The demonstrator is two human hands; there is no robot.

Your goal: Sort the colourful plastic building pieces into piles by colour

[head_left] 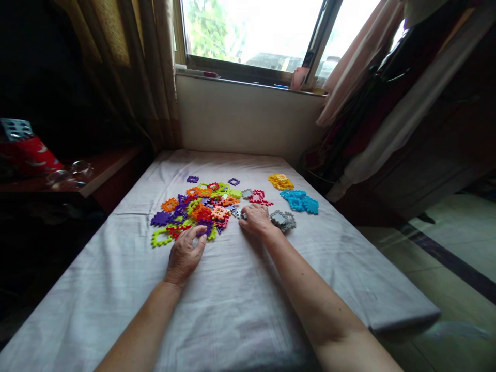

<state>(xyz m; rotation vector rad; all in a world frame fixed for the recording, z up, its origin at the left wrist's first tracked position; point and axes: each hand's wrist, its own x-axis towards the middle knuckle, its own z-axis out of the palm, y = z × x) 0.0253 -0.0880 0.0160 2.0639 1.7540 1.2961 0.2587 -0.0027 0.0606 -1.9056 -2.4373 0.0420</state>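
A mixed pile of colourful toothed puzzle tiles [201,206], some solid and some square frames, lies on the cloth-covered table. My left hand [187,253] rests at the near edge of this pile, fingers stretched and apart, touching purple and red tiles. To the right of the pile, my right hand [256,219] has its fingers curled down over a grey tile that shows only in part at the fingertips. Just right of that hand sits a small heap of grey tiles [284,221]. Beyond it are red tiles [258,196] and one pale grey tile [247,194].
Farther right lie a blue tile heap [298,200] and a yellow one [281,181]. Two purple frames [233,182] lie behind the pile. A wooden side table [112,163] stands left, hanging clothes [372,119] right, and a window with a sill [248,85] behind.
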